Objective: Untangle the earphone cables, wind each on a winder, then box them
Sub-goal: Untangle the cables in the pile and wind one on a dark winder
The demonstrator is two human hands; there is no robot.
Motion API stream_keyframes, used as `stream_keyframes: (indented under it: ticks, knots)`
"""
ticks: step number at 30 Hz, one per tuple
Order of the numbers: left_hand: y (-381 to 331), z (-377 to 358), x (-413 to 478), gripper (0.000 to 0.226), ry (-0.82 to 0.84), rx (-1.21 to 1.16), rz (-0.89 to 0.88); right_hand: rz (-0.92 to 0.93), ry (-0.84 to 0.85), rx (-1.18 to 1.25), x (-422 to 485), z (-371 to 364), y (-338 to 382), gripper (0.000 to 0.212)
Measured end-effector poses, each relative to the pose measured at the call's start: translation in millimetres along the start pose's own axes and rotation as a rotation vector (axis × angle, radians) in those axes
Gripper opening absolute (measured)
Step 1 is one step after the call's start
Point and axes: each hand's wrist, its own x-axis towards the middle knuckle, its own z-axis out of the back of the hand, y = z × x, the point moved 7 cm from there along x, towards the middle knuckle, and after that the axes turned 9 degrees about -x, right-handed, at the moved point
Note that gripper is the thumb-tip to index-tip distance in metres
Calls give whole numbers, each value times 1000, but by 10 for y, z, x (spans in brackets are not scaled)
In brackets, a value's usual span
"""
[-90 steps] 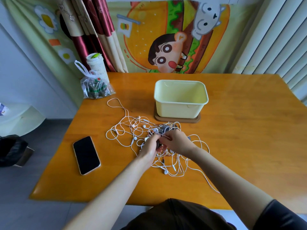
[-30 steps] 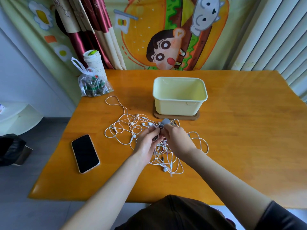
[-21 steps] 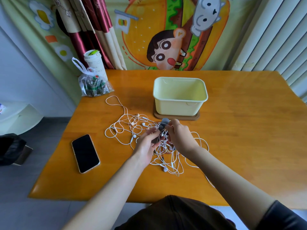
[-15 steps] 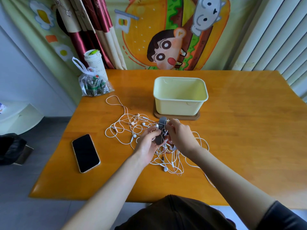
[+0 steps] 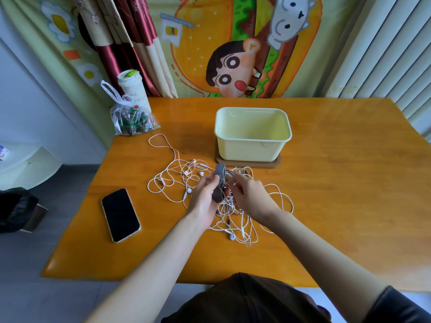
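Observation:
A tangle of white earphone cables (image 5: pixel 177 180) spreads over the middle of the orange table (image 5: pixel 338 194). My left hand (image 5: pixel 205 197) grips a grey winder (image 5: pixel 219 183), held upright above the tangle. My right hand (image 5: pixel 249 194) is just to its right, fingers pinching a white cable close to the winder. More cable loops lie under and to the right of my right wrist. The pale yellow box (image 5: pixel 253 134) stands empty on a brown mat behind the hands.
A black phone (image 5: pixel 120 214) lies face up at the left. A clear plastic bag (image 5: pixel 131 120) and a white cup (image 5: pixel 134 92) stand at the back left corner. Curtains hang behind the table. The table's right half is bare wood.
The grey winder has come up from lying among the cables to standing upright in my left hand. My right hand shifted slightly right, keeping hold of a cable.

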Motion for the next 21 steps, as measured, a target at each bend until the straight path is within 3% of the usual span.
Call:
stream_keyframes:
  ticks: [3, 7, 12, 16, 21]
  knots:
    - [-11, 37, 13, 25, -30, 16, -40, -62, 2, 9, 2, -28, -98, 20]
    - [-22, 42, 29, 8, -25, 26, -34, -72, 50, 0, -10, -96, -145, 18]
    - [5, 34, 40, 8, 19, 121, -34, -45, 80, 95, 3, -170, -40, 13]
    - [-11, 77, 61, 13, 8, 126, -30, -73, 128, 157, -37, -203, -21, 27]
    - [3, 23, 41, 11, 68, 143, -8, -94, -30, 185, -11, -146, -73, 23]
